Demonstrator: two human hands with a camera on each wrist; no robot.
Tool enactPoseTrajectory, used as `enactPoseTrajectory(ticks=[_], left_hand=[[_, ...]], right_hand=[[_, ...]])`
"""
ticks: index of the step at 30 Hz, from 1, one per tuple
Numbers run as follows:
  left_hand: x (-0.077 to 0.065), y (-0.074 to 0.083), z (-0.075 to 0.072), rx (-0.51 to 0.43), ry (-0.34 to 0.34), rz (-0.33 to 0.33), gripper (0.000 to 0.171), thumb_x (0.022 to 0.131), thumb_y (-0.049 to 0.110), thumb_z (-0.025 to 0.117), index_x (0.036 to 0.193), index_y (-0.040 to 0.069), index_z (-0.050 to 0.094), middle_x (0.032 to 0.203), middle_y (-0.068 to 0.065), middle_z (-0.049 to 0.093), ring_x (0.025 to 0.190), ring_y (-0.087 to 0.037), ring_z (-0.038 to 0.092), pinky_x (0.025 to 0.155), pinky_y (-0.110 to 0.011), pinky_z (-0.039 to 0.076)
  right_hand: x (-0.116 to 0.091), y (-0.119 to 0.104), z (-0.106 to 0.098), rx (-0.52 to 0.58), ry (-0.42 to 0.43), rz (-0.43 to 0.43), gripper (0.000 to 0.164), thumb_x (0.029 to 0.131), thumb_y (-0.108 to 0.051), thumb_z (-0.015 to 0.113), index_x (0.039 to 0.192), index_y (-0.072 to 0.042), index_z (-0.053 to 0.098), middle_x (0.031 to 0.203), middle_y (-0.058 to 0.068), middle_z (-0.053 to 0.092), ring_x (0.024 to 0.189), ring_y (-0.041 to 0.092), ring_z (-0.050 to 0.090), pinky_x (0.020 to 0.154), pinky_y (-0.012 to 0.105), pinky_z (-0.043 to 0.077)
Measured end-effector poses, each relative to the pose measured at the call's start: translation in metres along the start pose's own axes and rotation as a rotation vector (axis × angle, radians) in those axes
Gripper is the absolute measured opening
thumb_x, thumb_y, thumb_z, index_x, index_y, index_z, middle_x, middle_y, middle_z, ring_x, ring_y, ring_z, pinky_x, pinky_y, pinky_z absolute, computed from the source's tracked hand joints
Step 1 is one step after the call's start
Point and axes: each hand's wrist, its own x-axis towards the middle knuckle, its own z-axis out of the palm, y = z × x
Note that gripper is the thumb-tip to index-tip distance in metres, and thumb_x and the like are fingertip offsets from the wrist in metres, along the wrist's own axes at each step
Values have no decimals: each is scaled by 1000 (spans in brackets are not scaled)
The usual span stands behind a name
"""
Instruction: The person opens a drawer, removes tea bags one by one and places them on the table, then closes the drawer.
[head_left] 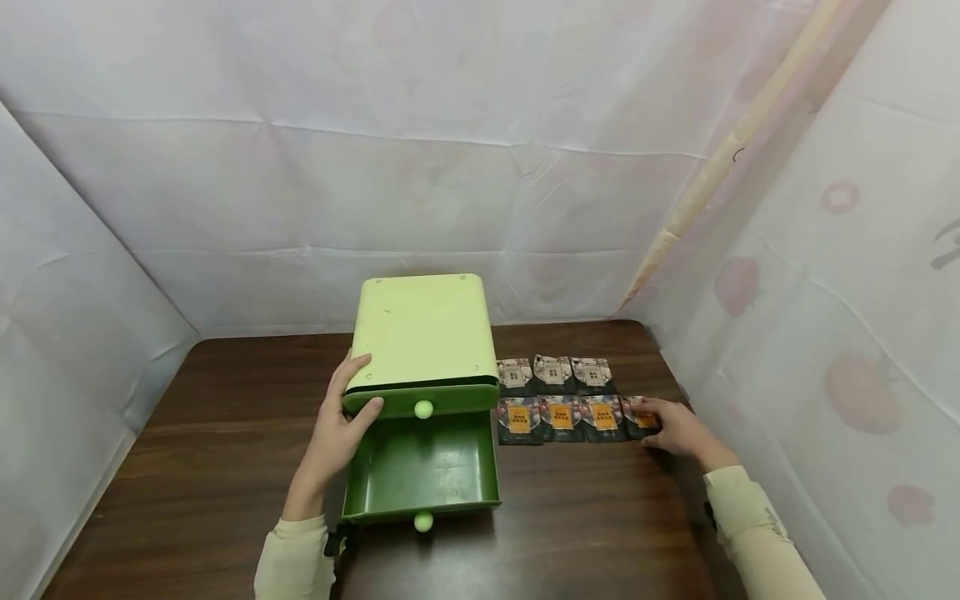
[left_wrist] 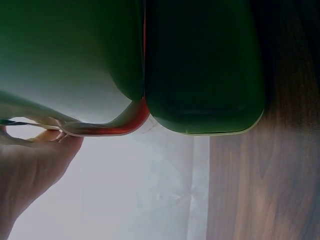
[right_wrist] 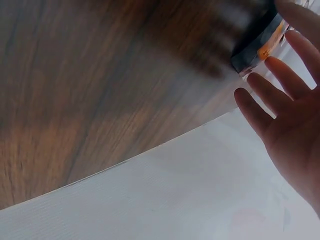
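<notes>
A small light-green cabinet point(head_left: 420, 329) with two darker green drawers stands on the table. Its lower drawer point(head_left: 457, 507) is pulled out, and nothing shows inside. The upper drawer point(head_left: 393, 404) sits almost flush. My left hand point(head_left: 337, 425) grips the cabinet's left front corner, fingers along the side and thumb on the upper drawer's front; the left wrist view shows this hand point(left_wrist: 30, 170) at the green edge. Over at the right, my right hand point(head_left: 678, 429) touches a dark packet point(head_left: 636, 423) with an orange label. Its fingers point(right_wrist: 282, 77) are nearly straight and spread beside that packet.
More orange-labelled packets point(head_left: 561, 418) lie in a row between the cabinet and my right hand. Behind them is a row of three pale-labelled packets point(head_left: 553, 373). Pale sheeting point(head_left: 420, 200) hangs behind and along both sides of the wooden table point(head_left: 570, 517).
</notes>
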Motion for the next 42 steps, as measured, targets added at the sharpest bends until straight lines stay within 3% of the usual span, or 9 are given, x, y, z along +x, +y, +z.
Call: enactPoseTrajectory(ticks=[4,7,10,13,22,27,34,39,42], left_hand=[[-1,-1,-1,7,9,5,59,91,2,56,144,10,32,154,-14,8,139,-30,4,99,-72,15],[-4,-1,-2,8,21,10,59,90,0,56,144,9,32,154,-15,9,140,-29,4,100,-72,14],[-9,-2,-1,10,32,13,60,89,-2,56,143,7,32,154,-16,10,140,-30,4,100,-72,14],[-13,-3,-1,8,37,13,59,89,-3,56,143,5,32,153,-18,11,139,-33,4,99,-73,13],[-12,-4,-1,12,45,22,58,90,-1,56,142,8,33,154,-16,11,140,-29,5,100,-71,13],[-10,-6,-2,-8,51,38,57,89,-2,56,142,6,35,153,-16,13,140,-29,6,100,-72,13],[-8,-5,-1,-11,29,58,56,90,-2,56,141,4,34,153,-19,12,139,-35,4,99,-73,13],[-5,-3,1,-13,21,51,56,91,0,56,142,5,34,153,-17,12,139,-33,4,100,-72,13],[-2,-2,2,-14,17,49,56,91,0,56,142,6,34,154,-17,12,140,-31,4,101,-72,13]], right_hand=[[2,-5,-4,-30,7,-2,58,71,-14,79,124,-4,58,131,29,48,108,44,51,81,57,48],[3,-11,-10,-32,47,4,52,74,-15,77,122,-4,60,121,25,57,91,35,60,71,50,51],[2,-21,-17,-30,110,8,41,80,-16,71,117,-1,62,93,16,66,63,19,55,54,39,47],[1,-32,-25,-30,175,-6,32,85,-15,66,113,0,63,70,5,61,48,12,43,45,32,38],[-7,-97,-59,-81,407,-157,24,83,-20,70,106,-16,68,75,-3,68,52,1,52,42,29,42],[-9,-145,-81,-101,553,-287,12,81,-20,72,93,-19,70,62,-13,61,47,-4,46,41,27,41],[-26,-203,-89,-146,628,-405,8,81,-19,71,89,-20,70,45,-20,34,36,-3,22,33,21,20],[-41,-239,-87,-195,683,-528,5,81,-21,68,79,-21,63,46,-20,32,37,-5,19,33,17,18],[-48,-259,-76,-181,674,-627,18,86,-26,63,70,-21,55,47,-19,33,39,-6,19,34,13,16]])
